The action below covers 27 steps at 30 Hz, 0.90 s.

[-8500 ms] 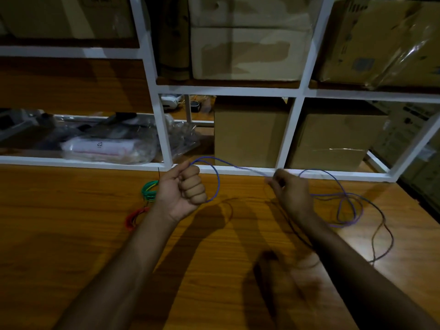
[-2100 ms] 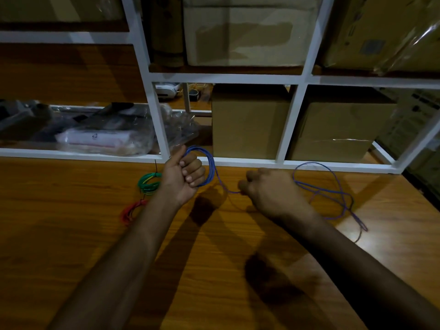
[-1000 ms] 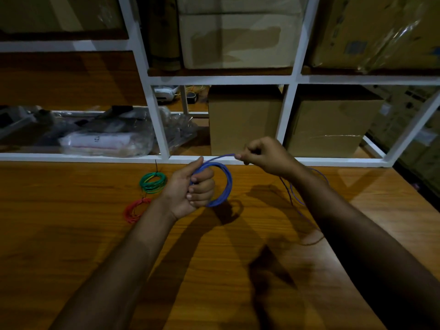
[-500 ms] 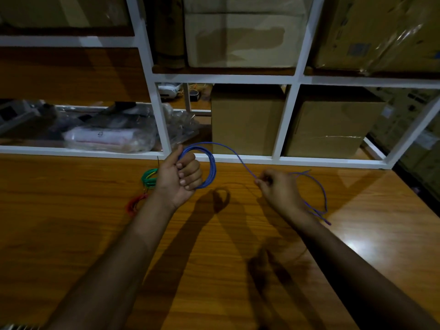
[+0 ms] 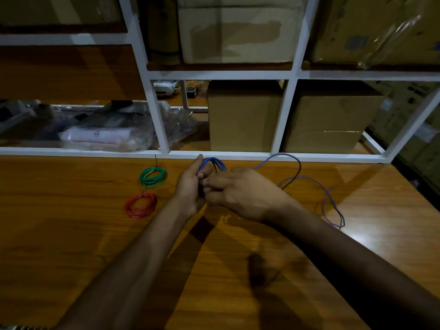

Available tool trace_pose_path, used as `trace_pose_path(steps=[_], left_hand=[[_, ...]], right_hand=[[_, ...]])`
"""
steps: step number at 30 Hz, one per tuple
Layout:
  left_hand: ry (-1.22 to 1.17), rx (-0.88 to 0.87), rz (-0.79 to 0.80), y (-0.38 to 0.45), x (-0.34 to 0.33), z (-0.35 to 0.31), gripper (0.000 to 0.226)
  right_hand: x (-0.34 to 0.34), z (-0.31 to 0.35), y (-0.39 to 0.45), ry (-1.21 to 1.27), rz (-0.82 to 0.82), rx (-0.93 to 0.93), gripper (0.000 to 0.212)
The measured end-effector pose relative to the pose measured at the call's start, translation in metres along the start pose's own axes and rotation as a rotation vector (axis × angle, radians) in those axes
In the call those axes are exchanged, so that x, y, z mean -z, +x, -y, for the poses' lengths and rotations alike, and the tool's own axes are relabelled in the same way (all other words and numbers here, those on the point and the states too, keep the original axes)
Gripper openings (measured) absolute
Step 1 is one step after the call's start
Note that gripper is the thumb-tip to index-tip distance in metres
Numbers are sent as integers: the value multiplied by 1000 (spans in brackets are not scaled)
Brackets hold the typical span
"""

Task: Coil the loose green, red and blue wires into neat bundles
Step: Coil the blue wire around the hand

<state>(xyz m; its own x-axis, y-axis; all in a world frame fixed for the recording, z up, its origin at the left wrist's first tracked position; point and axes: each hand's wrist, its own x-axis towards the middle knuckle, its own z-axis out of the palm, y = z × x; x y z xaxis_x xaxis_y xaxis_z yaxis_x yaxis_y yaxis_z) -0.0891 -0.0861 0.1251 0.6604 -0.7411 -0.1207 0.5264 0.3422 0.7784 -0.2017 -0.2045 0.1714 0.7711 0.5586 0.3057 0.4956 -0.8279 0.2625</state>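
Observation:
My left hand [image 5: 190, 184] grips a small coil of blue wire [image 5: 215, 164], whose loops stick up above my fingers. My right hand [image 5: 240, 192] is pressed against the left, its fingers curled at the coil and pinching the wire there. The loose tail of the blue wire [image 5: 329, 201] arcs off to the right and lies in open loops on the wooden table [image 5: 71, 234]. A green coil [image 5: 152, 177] and a red coil [image 5: 141, 205] lie flat on the table, left of my hands.
A white shelf frame [image 5: 238, 155] runs along the table's far edge. Behind it stand cardboard boxes [image 5: 242, 117] and plastic-wrapped packages [image 5: 107, 136]. The table's right edge slants down at the far right.
My right hand has come in from the right and met my left hand at the coil. The loose blue tail has grown shorter over the last seconds.

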Motion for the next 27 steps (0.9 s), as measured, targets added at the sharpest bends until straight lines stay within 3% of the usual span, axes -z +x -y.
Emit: trace_pose_path(steps=[2,5,7,9,14,18,22,25,27], left_hand=[[56,59,-57,-4,-8,5,46],[212,-13,-90,-6,-12,7,25],[272,3,-9,-8,-12,3,34],[216,110,75,-12,-11,-1,45],[7,193,310,-11,-3,-6,56],[-1,225,456,-14,4,-16,52],[-112,269,566,-19,20,-30,45],[-207,221,584,-20,36,-45,44],[-226,195,556,-21,46,-54,46]], right_hand=[[5,1,10,28,-24,-33,14],[16,-5,20,-37,-79,-94,20],[22,-13,23,-47,-152,-136,13],[24,-25,25,-72,-209,-204,24],[15,-50,32,-8,-138,-375,36],[10,-60,31,224,-77,-358,32],[4,-78,16,429,-39,-462,25],[0,-94,-8,722,45,-595,15],[-4,-99,-26,914,15,-666,12]])
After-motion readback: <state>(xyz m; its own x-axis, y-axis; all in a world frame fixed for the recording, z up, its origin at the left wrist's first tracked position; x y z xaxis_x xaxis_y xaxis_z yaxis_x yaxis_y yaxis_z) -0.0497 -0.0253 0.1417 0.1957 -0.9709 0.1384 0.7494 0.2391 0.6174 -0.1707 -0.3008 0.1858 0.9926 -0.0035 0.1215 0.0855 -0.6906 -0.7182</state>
